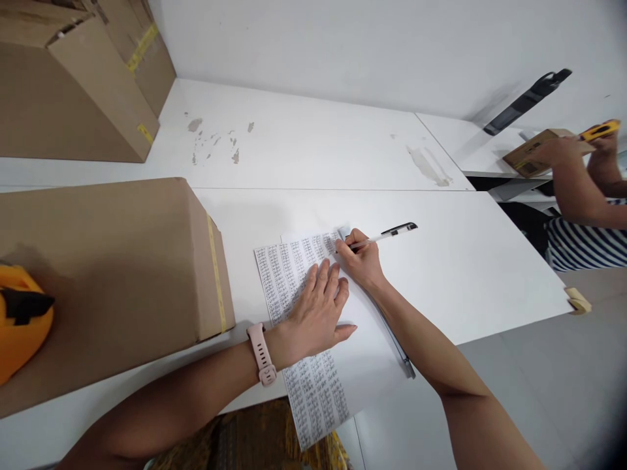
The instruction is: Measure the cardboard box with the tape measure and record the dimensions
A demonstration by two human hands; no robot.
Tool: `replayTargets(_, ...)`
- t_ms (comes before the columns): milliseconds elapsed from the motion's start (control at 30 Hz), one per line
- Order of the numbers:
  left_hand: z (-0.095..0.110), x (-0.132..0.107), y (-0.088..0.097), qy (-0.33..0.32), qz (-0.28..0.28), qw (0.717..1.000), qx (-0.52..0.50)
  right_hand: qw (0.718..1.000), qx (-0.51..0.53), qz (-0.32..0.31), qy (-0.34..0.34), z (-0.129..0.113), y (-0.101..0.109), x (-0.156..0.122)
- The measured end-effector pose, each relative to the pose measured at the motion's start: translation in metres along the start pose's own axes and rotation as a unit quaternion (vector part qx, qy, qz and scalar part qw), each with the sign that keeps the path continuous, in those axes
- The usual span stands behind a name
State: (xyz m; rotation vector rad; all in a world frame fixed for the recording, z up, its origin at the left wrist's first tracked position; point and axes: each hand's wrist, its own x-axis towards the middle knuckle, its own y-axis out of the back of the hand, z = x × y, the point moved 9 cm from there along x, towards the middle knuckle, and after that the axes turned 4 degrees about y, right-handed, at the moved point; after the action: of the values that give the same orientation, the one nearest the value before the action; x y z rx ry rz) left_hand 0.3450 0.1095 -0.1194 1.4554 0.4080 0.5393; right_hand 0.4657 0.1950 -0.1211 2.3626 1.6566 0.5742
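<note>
A sheet of paper (318,395) with columns of small handwriting lies on the white table, its lower end reaching past the front edge. My left hand (316,313) rests flat on the sheet with fingers spread, a pink watch band on the wrist. In my right hand (361,260) a clear pen with a black cap end (392,232) is pinched, its tip at the sheet's upper right part. Under my right forearm a grey strip-like edge (399,349) runs along the paper's right side; what it belongs to is partly hidden.
A large cardboard box (112,274) stands close at left, with an orange tape dispenser (22,320) on it. More boxes (73,91) are behind. At right, another person's hands (563,153) hold a small box (531,150) and a yellow cutter (601,129). A black object (526,103) leans at the wall.
</note>
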Motion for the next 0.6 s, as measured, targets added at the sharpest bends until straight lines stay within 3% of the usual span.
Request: replayTargets(600,0.0003,0.0003,-0.0004,0.003,-0.01,1.0,-0.002,1.0,-0.013,0.004,-0.005,0.0011,0.0018,-0.0004)
